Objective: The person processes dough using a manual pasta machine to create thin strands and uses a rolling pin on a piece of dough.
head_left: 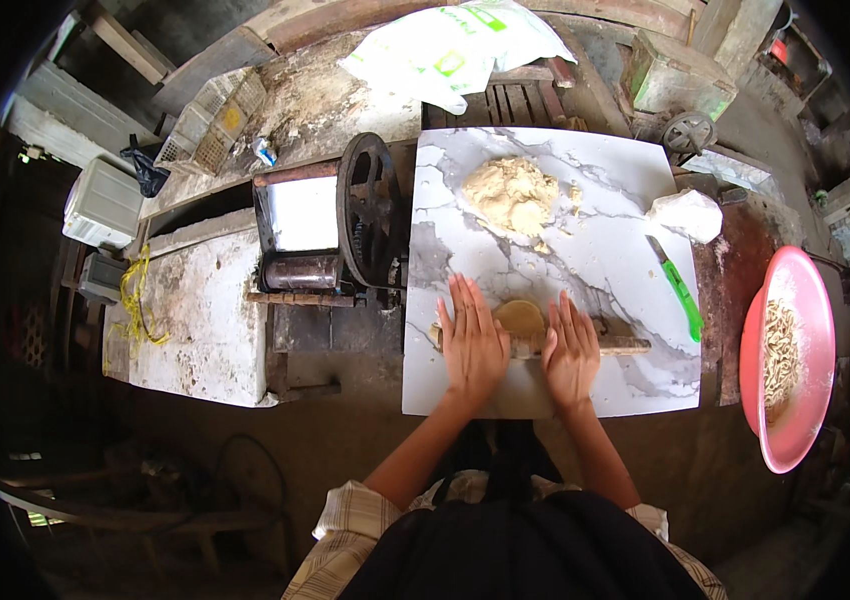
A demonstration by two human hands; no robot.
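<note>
My left hand point(474, 342) lies palm down on a wooden rolling pin point(626, 346), its fingers stretched forward. Flat on the same pin, to the right, rests my right hand point(572, 354), also with straight fingers. Between them a small round piece of flattened dough point(521, 318) shows just beyond the pin. All this is on a white board with grey marble veining point(620, 265). Farther back on the board sits a large lump of pale dough point(512, 196) with crumbs around it. A knife with a green handle point(683, 295) lies near the board's right edge.
Left of the board stands a hand-cranked roller machine point(302, 272) with a large dark wheel point(369, 210). A pink basin point(817, 385) at the right holds many small pale pieces. A white plastic bag point(687, 215) touches the board's right edge; a white-and-green sack point(460, 48) lies behind.
</note>
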